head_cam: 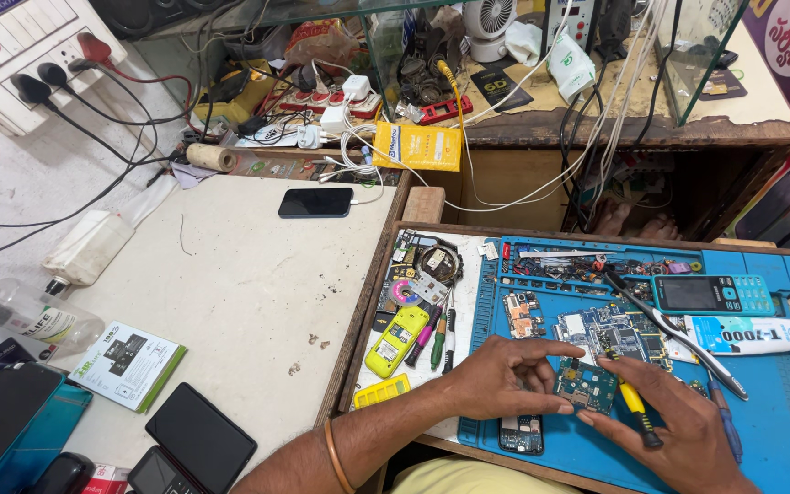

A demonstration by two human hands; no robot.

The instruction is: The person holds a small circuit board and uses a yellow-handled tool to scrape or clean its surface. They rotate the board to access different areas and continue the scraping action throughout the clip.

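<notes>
My left hand (503, 377) pinches the left edge of a small green circuit board (587, 384) on the blue repair mat (779, 402). My right hand (678, 421) steadies the board's right side and grips a yellow-handled screwdriver (635, 402). A bangle (335, 456) circles my left wrist. Just below the board lies a small phone part (520, 434). Behind the board sit more circuit boards (610, 331).
A teal keypad phone (713, 295), glue tube (752, 335) and tweezers (678, 337) lie on the mat. Left of it are a yellow phone (397, 340) and several screwdrivers (438, 337). On the white table (230, 274) are a black phone (315, 202), bottle (34, 316) and booklet (128, 364).
</notes>
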